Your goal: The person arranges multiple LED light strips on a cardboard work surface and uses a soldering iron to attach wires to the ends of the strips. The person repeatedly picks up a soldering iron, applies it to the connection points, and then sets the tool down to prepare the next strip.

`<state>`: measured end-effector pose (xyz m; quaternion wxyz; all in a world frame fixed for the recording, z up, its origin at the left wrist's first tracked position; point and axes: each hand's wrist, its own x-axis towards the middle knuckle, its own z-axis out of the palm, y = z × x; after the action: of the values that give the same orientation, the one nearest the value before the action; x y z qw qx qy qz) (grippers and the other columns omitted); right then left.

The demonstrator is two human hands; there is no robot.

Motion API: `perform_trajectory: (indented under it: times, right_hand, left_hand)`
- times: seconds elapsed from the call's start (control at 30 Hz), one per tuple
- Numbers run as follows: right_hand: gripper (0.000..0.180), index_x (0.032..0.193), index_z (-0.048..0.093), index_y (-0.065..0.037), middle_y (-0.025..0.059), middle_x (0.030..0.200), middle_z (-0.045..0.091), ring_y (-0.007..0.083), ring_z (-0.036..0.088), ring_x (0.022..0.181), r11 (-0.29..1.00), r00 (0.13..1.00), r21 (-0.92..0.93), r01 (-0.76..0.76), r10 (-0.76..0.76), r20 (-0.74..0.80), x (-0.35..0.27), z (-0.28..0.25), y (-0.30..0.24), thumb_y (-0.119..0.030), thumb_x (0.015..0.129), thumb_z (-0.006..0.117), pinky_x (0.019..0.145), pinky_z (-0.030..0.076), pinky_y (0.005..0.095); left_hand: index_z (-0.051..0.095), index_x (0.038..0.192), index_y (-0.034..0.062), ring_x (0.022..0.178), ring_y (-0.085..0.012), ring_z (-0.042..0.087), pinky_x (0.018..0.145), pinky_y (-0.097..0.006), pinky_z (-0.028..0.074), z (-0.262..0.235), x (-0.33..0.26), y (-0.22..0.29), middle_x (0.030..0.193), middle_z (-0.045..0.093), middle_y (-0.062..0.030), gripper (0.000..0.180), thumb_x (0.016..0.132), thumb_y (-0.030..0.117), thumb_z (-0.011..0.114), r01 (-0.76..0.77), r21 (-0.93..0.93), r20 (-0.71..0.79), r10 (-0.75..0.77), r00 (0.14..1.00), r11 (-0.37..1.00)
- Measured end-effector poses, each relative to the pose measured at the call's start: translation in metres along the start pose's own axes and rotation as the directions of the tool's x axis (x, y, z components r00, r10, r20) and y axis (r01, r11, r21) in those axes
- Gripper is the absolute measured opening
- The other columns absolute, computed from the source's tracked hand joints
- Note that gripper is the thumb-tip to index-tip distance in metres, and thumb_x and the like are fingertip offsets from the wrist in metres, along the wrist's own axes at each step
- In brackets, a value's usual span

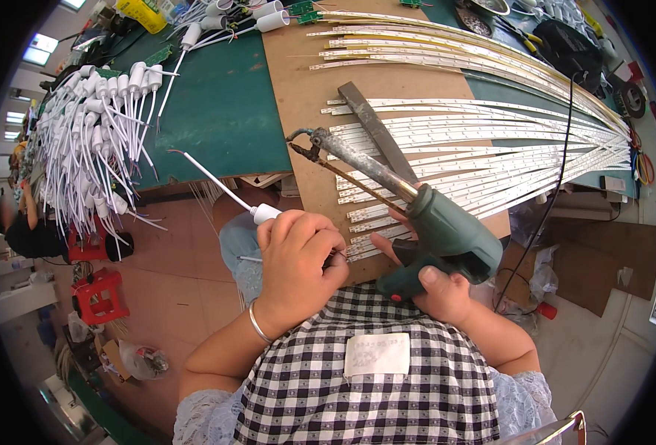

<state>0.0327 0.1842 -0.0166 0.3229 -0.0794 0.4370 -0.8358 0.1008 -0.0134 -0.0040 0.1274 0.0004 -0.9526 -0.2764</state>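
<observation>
My left hand (298, 256) is closed around a white cylindrical end cap (265, 213). From the cap a white cable (213, 178) runs up and left to a bare wire tip. My right hand (446, 293) grips the handle of a dark green soldering gun (454, 230). The gun's long metal barrel and thin feed tube point up and left, over white LED strips (417, 159) fanned out on a brown board (298, 96). A grey metal bar (376, 132) lies across several strips. My left fingertips are near the strip ends; whether they touch one is hidden.
A large pile of white end caps with cables (94, 133) hangs over the left table edge. More LED strips (417, 44) lie at the back right. A black cord (565, 141) crosses the right side. Red stools (98, 295) and a person (28, 230) are at left.
</observation>
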Motion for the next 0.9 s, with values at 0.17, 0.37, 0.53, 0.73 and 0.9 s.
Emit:
perform_trajectory:
  times: [0.17, 0.37, 0.53, 0.73, 0.9]
  right_hand:
    - [0.088, 0.153, 0.02, -0.009, 0.0166, 0.154, 0.026, 0.0279, 0.026, 0.145, 0.997, 0.998, -0.064, -0.048, 0.05, 0.037, -0.001, -0.001, -0.001, -0.034, 0.084, 0.067, 0.118, 0.024, 0.0596]
    - [0.086, 0.153, 0.021, -0.008, 0.0191, 0.154, 0.026, 0.0287, 0.025, 0.145, 0.996, 0.998, -0.077, -0.051, 0.054, 0.037, -0.002, -0.001, 0.0, -0.032, 0.083, 0.065, 0.117, 0.023, 0.0601]
    - [0.085, 0.153, 0.022, -0.008, 0.0191, 0.154, 0.026, 0.0284, 0.024, 0.145, 0.994, 0.997, -0.091, -0.058, 0.062, 0.04, -0.001, -0.001, -0.002, -0.033, 0.083, 0.065, 0.117, 0.023, 0.0606]
    - [0.085, 0.152, 0.022, -0.007, 0.0192, 0.147, 0.037, 0.0306, 0.039, 0.136, 0.998, 0.999, -0.049, -0.031, 0.03, -0.02, -0.004, 0.004, -0.002, -0.034, 0.084, 0.064, 0.115, 0.03, 0.0582]
    - [0.082, 0.147, 0.032, -0.003, 0.0128, 0.089, 0.065, 0.0251, 0.067, 0.08, 0.985, 0.993, -0.166, -0.051, 0.033, -0.11, -0.035, -0.012, -0.03, -0.043, 0.085, 0.067, 0.077, 0.056, 0.0395]
  left_hand:
    - [0.062, 0.078, 0.015, 0.105, -0.0229, 0.051, 0.091, -0.042, 0.03, -0.003, -0.003, -0.008, 0.101, 0.06, 0.0018, 0.018, 0.065, 0.007, 0.07, -0.014, -0.118, 0.058, 0.021, 0.998, 0.993]
    - [0.061, 0.076, 0.0133, 0.108, -0.0245, 0.049, 0.092, -0.041, 0.03, -0.011, 0.004, -0.01, 0.104, 0.059, -0.0002, 0.015, 0.065, 0.007, 0.069, -0.038, -0.079, 0.145, 0.049, 0.988, 0.996]
    - [0.061, 0.074, 0.0123, 0.104, -0.0258, 0.05, 0.092, -0.04, 0.032, -0.012, 0.011, -0.006, 0.102, 0.058, -0.0008, 0.013, 0.065, 0.006, 0.069, -0.047, -0.029, 0.158, 0.051, 0.986, 0.998]
    - [0.06, 0.075, 0.0112, 0.104, -0.0246, 0.049, 0.091, -0.041, 0.036, -0.013, 0.015, -0.005, 0.099, 0.056, -0.0007, 0.014, 0.065, 0.007, 0.069, -0.072, 0.011, 0.18, 0.069, 0.981, 0.997]
    - [0.06, 0.074, 0.0105, 0.103, -0.0249, 0.049, 0.09, -0.041, 0.038, -0.012, 0.014, -0.007, 0.098, 0.055, -0.0007, 0.012, 0.067, 0.006, 0.069, -0.053, -0.042, 0.17, 0.06, 0.984, 0.998]
